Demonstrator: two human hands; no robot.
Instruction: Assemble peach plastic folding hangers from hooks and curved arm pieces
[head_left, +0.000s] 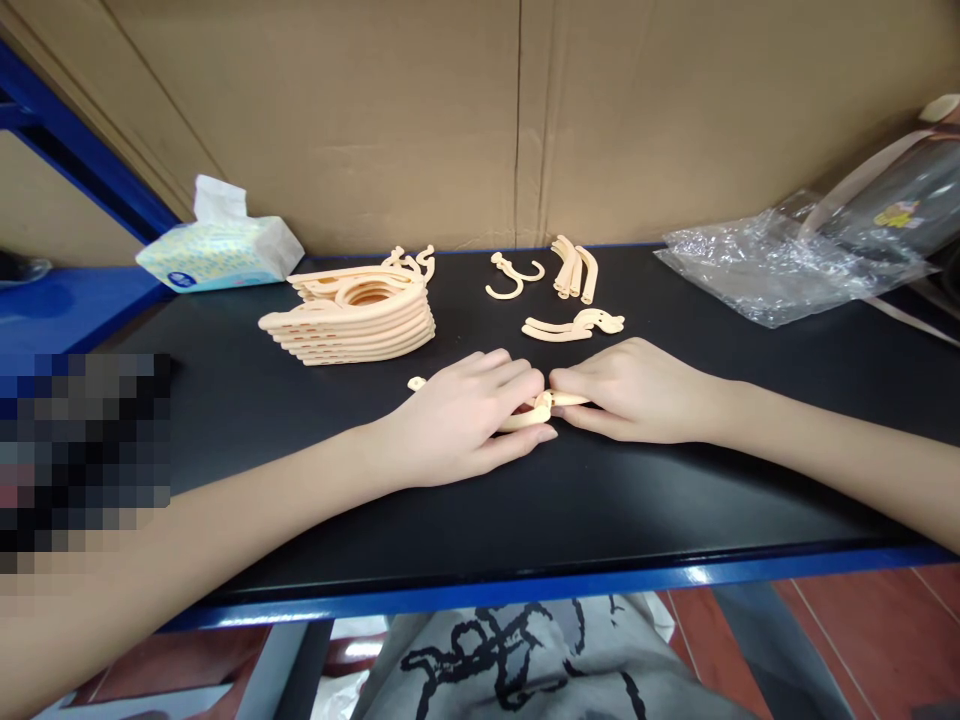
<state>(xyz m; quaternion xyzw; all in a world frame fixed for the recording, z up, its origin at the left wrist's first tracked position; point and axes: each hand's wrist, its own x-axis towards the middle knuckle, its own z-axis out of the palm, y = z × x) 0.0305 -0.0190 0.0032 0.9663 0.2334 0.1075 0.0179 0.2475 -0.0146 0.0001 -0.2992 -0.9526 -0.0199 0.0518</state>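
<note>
My left hand (487,415) is closed around a cream plastic hanger piece (525,418), whose other end (416,383) sticks out past the back of the hand. From the right, my right hand (641,395) pinches a slim cream hanger arm (571,398). The two pieces meet at a joint between my fingertips, low over the black table. My palms hide most of both parts, so I cannot tell whether they are locked together. Just behind my right hand lies a pair of joined hanger arms (574,325).
A stack of cream hangers (352,335) stands at the left, with loose hooks (412,262) behind it. Further right lie more hooks (514,275) and several curved arms (576,270). A tissue pack (225,250), clear plastic wrap (780,265) and a transparent bottle (892,190) stand along the back.
</note>
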